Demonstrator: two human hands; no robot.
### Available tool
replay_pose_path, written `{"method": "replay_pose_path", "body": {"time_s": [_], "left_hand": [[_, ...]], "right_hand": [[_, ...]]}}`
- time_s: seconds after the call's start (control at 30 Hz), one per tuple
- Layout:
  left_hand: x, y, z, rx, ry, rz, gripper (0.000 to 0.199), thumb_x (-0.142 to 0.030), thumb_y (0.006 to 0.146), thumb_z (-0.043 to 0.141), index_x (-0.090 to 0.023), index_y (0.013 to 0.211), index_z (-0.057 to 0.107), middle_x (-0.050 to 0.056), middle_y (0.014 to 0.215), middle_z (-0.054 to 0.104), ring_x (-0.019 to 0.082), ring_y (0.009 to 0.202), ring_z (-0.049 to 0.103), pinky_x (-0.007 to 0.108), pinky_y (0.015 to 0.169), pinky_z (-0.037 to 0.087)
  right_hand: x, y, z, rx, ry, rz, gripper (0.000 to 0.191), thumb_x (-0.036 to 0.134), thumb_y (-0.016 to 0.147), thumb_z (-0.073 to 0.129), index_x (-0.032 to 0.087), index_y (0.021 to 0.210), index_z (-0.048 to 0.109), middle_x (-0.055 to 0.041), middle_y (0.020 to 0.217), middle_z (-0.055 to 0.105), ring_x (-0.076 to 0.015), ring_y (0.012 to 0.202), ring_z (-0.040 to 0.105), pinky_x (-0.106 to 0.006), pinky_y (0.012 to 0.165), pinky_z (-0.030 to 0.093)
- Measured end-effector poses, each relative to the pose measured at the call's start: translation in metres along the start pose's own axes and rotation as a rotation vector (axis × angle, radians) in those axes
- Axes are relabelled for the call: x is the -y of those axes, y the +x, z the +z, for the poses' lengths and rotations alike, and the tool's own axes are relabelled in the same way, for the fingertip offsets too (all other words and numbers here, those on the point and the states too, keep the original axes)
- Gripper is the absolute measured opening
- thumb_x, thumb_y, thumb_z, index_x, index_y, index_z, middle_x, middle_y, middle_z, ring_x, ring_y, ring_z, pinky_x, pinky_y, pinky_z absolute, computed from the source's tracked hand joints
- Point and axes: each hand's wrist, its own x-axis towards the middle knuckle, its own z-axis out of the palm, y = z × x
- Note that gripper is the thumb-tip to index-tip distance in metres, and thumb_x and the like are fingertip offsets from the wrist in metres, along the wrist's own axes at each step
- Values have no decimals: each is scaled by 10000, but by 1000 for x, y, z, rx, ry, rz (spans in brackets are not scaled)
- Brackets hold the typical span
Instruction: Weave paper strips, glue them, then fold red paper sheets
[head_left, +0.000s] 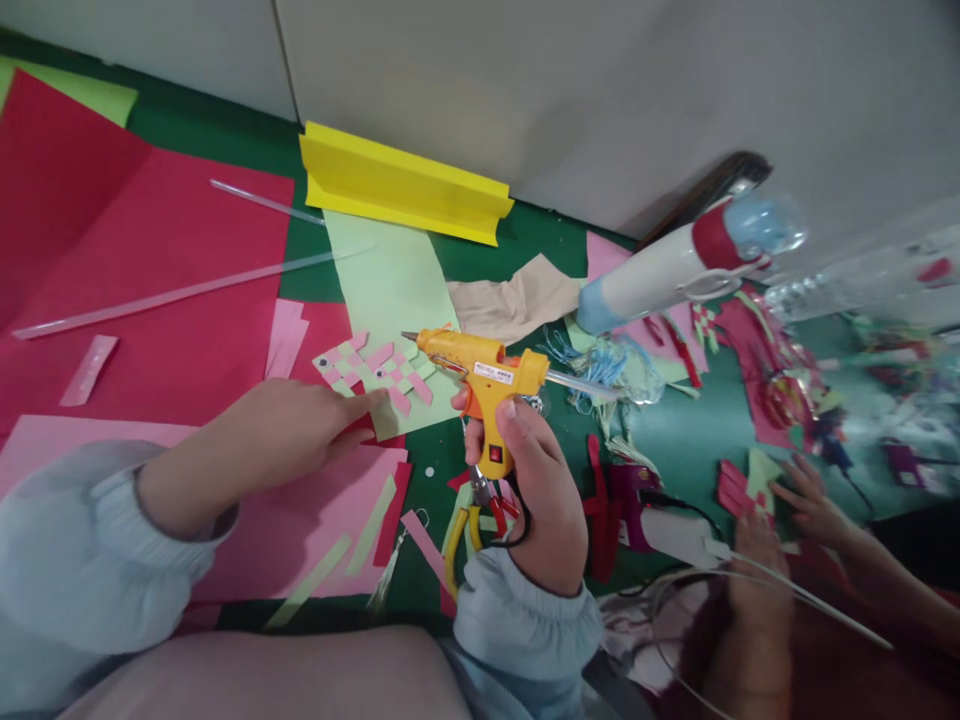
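The left hand point(304, 435) reaches over the table with its index finger extended to the woven paper fish point(401, 376); I cannot tell whether its bent fingers grip anything. The right hand point(544, 485) is wrapped around the handle of a yellow glue gun point(487, 375), whose nozzle points left, close to the fish. That fish and a second fish point(341, 364) lie side by side on a pale green sheet point(379, 270). Folded yellow paper point(405, 188) lies beyond them, while pliers point(463, 530) with yellow handles are near the right wrist. A bottle point(660, 265) lies tilted beyond the blue threads point(600, 365). On the right, another person's hands point(761, 560) touch red and green paper point(750, 485).
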Motion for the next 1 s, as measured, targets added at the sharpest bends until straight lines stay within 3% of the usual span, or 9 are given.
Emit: {"method": "replay_pose_path", "body": {"time_s": [0.23,0.43,0.67,0.83,0.93,1.0], "left_hand": [[2,-1,2,-30,-224,219,299,-419,957,475,-447,1192,657,-40,765,732,132,528,581,255,448,295],[3,0,7,-64,-26,40,457,-510,944,468,-266,1304,610,-7,537,544,153,422,449,292,398,201],[3,-1,2,23,-207,205,290,-437,977,444,-366,1099,697,-18,709,684,113,494,511,254,449,269],[5,-3,10,-113,-92,24,351,-526,935,507,-275,1129,655,-21,538,499,116,421,399,271,419,175],[5,-3,14,-114,-72,31,361,-548,930,506,-286,1126,659,-33,510,448,113,398,375,282,414,159],[5,-2,12,-85,-93,75,349,-525,954,466,-306,1127,676,-28,525,499,119,406,404,283,416,186]], "right_hand": [[0,0,1,10,17,-2,431,569,975,445,230,826,667,-3,742,622,-141,641,500,-308,669,418],[1,0,1,16,15,0,409,544,986,439,233,847,666,-3,762,622,-140,644,486,-310,674,412],[1,-2,0,16,1,10,422,562,980,440,234,790,626,2,746,609,-138,627,466,-310,656,396],[1,-1,1,21,0,8,418,516,998,421,231,761,615,-1,744,601,-141,650,471,-314,682,391],[1,-1,1,22,-10,16,438,520,998,414,228,732,603,-3,725,593,-144,644,464,-317,668,386],[1,-1,1,22,-16,24,443,518,997,416,227,715,594,-4,713,585,-144,633,456,-316,651,382]]}}
